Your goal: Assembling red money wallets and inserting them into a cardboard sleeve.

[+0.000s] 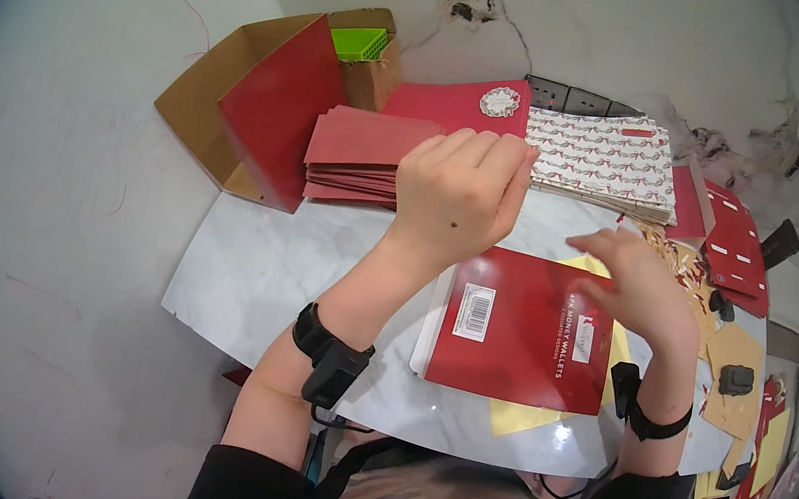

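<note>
1. While the L hand (458, 192) is held raised over the gap b/w the far stacks, its fingers are seen curled in; palm's hidden, so can't tell if anything's gripped.
2. R hand (650, 298) is held part-open over the far R corner of the red packet (520, 366), fingers apart & bent; nothing is seen gripped, contact can't be confirmed.
3. Red packet is laid on the white table (245, 270), nearer than the stacks, w/ yellow paper (513, 419) partly under it; a barcode label (474, 312) is stuck on its L half.
4. Handling (judged): prob. light, fairly stiff card; shiny face may be a bit slippery, corners easily creased.
5. Best gripped by L & R edges, thumbs on top; yellow paper could be dragged along if R edge is scooped.
6. Red envelopes (357, 148) are stacked far L, patterned cards (598, 160) far R.
</note>
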`<state>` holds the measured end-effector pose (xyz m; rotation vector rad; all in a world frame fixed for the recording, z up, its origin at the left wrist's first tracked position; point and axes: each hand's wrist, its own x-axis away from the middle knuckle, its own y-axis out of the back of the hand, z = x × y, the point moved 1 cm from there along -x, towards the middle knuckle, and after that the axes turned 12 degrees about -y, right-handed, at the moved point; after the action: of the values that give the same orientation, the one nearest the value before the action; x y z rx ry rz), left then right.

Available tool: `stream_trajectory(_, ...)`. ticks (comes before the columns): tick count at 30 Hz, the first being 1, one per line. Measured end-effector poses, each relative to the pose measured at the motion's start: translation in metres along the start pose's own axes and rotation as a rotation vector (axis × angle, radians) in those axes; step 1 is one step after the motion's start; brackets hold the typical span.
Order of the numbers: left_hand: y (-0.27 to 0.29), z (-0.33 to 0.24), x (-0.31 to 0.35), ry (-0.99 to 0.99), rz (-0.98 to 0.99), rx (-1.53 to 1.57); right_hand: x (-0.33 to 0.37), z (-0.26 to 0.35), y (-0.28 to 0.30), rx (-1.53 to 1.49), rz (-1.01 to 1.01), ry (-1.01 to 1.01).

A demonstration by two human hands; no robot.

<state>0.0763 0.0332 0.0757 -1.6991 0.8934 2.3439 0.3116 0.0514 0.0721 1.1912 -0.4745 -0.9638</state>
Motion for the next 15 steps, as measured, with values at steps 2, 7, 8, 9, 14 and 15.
stream_trajectory(2, -0.004, -0.004, 0.003, 0.033, -0.033, 0.104, 0.001, -0.005, -0.013, 0.030, 0.198, -0.041)
stream_trajectory(7, -0.032, -0.002, 0.062, 0.208, 0.475, 0.664, -0.005, -0.036, -0.039, 0.158, 0.331, -0.133)
stream_trajectory(8, -0.032, -0.002, 0.071, 0.163, 0.590, 0.813, -0.005, -0.039, -0.039, 0.158, 0.327, -0.150)
stream_trajectory(9, -0.028, -0.001, 0.075, 0.167, 0.797, 0.886, -0.005, -0.040, -0.039, 0.190, 0.381, -0.207)
stream_trajectory(14, -0.030, -0.008, 0.089, 0.212, 0.840, 0.754, -0.009, -0.058, -0.044, 0.152, 0.398, -0.263)
stream_trajectory(15, -0.031, -0.009, 0.090, 0.244, 0.835, 0.726, -0.010, -0.064, -0.049, 0.143, 0.357, -0.228)
